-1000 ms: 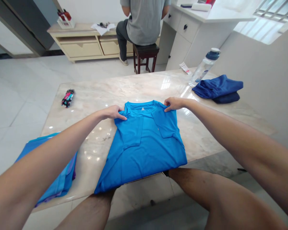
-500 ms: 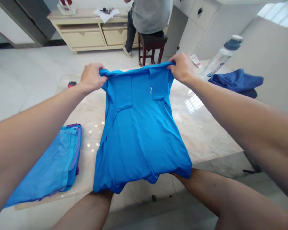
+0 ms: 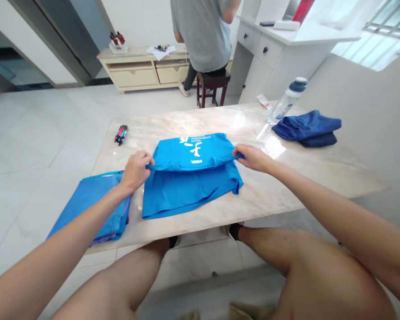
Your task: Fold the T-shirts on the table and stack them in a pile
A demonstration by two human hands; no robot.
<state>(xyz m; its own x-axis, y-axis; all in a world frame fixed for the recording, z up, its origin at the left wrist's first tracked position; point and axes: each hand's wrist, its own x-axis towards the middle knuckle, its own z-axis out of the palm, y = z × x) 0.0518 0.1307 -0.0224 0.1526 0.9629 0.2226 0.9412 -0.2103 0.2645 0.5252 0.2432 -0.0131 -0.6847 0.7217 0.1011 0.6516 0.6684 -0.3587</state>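
Observation:
A bright blue T-shirt lies on the marble table, doubled over so its white printed lettering faces up on the top layer. My left hand is closed on the shirt's left folded edge. My right hand pinches the right folded edge. Both hands hold the fold just above the lower layer.
A stack of folded blue and purple garments sits at the table's left. Dark blue clothes and a water bottle are at the far right, a small black and pink object far left. A person in a grey shirt sits on a stool beyond.
The shirt lay flat, then I lifted it by its top edge with both hands. Now it is back on the table, folded over, with the printed side showing.

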